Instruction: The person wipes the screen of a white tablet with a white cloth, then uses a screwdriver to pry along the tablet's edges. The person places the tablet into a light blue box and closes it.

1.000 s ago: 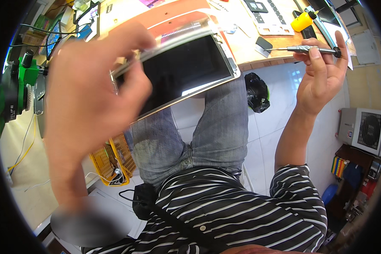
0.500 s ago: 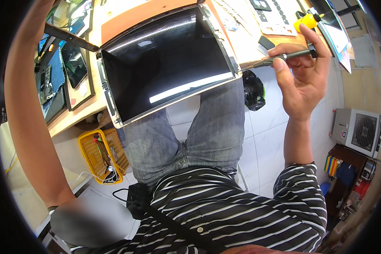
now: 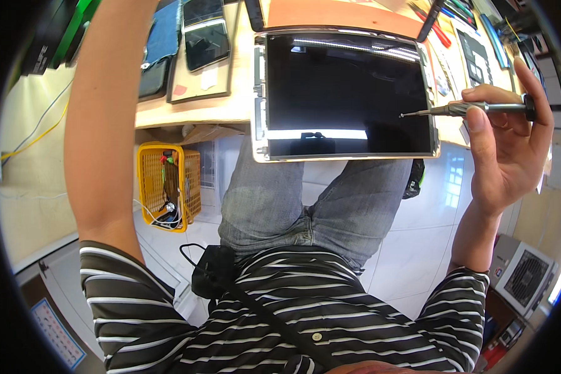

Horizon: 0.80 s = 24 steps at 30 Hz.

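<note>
R hand pinching s/driver, tip over blk screen; L grip off-frame, can't tell.

Shows a yellow basket at left below the worktop, with white cable inside. Has a dark handset on a board beside blue cloth, with a red tool farther right. Includes a white grilled unit at lower right.

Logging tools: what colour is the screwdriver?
The screwdriver is silver-grey with a black end; head view.
</note>
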Each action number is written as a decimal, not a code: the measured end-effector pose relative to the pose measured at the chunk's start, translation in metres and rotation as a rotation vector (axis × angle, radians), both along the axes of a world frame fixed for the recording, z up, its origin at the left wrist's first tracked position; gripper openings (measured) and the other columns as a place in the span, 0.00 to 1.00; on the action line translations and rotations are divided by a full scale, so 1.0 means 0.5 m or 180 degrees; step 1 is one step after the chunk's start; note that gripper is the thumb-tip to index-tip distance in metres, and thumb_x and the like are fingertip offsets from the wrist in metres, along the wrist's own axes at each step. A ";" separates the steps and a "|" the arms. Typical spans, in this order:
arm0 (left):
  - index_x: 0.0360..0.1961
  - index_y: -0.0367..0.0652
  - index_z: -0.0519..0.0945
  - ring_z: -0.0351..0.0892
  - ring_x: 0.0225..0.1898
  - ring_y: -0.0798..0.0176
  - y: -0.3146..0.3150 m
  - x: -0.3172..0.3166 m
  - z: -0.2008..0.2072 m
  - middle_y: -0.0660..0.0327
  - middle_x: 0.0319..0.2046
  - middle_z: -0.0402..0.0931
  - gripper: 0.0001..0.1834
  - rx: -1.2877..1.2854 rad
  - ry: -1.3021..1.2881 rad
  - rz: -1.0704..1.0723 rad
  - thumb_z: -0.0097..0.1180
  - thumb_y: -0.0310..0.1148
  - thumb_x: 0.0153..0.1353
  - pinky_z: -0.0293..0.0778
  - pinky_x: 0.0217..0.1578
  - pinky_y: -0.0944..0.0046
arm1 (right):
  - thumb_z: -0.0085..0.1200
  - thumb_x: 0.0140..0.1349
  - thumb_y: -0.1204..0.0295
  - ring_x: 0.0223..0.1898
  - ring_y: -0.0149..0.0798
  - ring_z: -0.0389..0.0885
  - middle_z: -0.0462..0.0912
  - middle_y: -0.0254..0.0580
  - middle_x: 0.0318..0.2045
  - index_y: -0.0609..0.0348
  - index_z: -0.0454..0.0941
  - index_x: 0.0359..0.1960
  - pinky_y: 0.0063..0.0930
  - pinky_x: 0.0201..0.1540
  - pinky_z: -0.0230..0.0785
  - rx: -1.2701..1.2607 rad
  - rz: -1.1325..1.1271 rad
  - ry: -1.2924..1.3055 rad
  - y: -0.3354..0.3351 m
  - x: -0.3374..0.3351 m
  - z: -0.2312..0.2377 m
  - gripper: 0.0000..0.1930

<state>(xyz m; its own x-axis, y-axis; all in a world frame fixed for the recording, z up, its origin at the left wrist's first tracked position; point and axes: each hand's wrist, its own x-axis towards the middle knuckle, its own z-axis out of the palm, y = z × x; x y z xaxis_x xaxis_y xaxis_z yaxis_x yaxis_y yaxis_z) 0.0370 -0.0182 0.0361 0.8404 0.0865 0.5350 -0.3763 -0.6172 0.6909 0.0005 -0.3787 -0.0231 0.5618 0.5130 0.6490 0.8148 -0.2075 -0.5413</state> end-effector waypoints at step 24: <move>0.55 0.31 0.79 0.84 0.43 0.62 0.049 -0.091 -0.267 0.55 0.45 0.85 0.18 -0.0142 -0.0617 -0.0296 0.47 0.24 0.68 0.79 0.46 0.61 | 0.61 0.60 0.87 0.36 0.34 0.89 0.83 0.44 0.35 0.65 0.68 0.50 0.22 0.39 0.84 -0.0298 0.0198 0.0506 0.335 0.030 0.047 0.19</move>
